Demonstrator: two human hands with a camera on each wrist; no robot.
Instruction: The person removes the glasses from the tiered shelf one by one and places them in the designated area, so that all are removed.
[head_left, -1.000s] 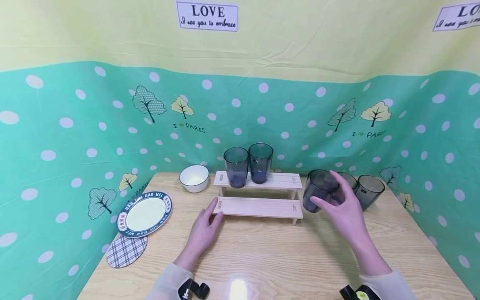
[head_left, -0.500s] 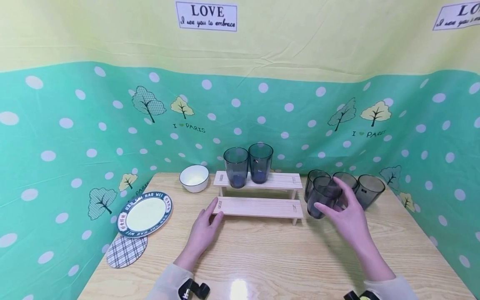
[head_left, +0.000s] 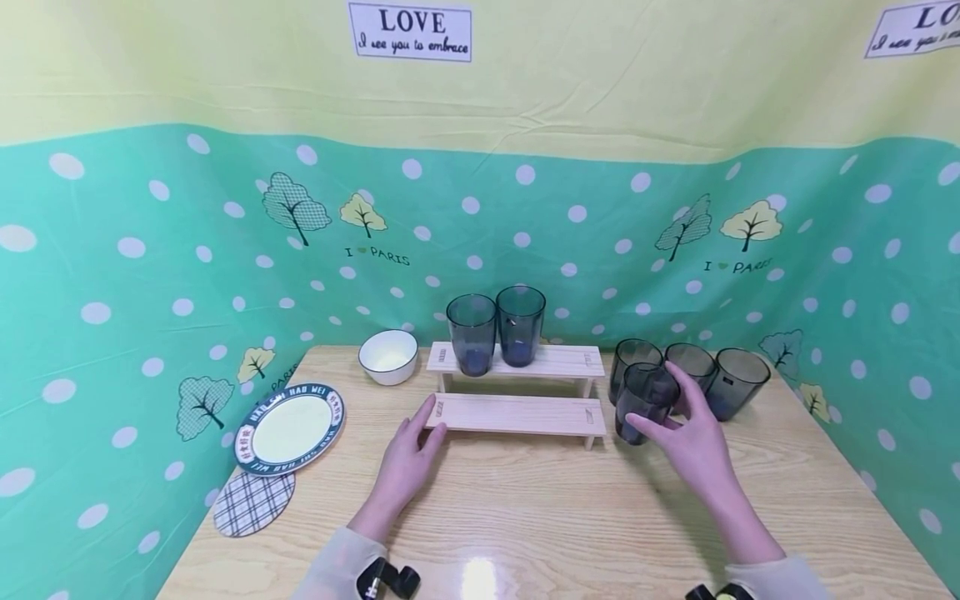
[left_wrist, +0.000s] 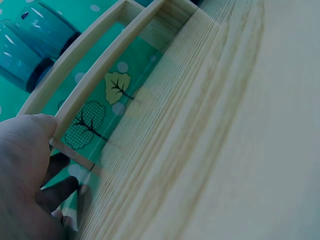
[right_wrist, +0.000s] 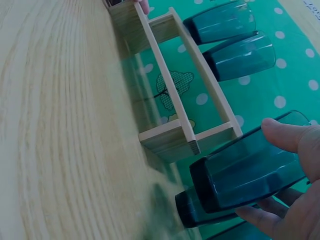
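My right hand (head_left: 693,433) holds a dark smoky drinking glass (head_left: 645,398), thumb on its near side and fingers behind. In the right wrist view this glass (right_wrist: 255,167) tilts across the frame and overlaps another behind it. Three similar glasses stand close by: one on the left (head_left: 628,360), one in the middle (head_left: 690,360), one on the right (head_left: 738,383). At the left end of a two-tier wooden rack (head_left: 517,415), my left hand (head_left: 405,458) grips the lower board's corner. Two bluish glasses (head_left: 472,333) stand side by side on the upper tier.
A white bowl (head_left: 387,358) with a dark rim stands left of the rack. Farther left lies a patterned-rim plate (head_left: 288,429), partly over a checked round mat (head_left: 253,504). A green dotted cloth (head_left: 480,217) hangs behind the wooden table (head_left: 517,508).
My right hand has brought the glass forward and down, so the left glass behind it now shows. My left hand stays at the rack's corner.
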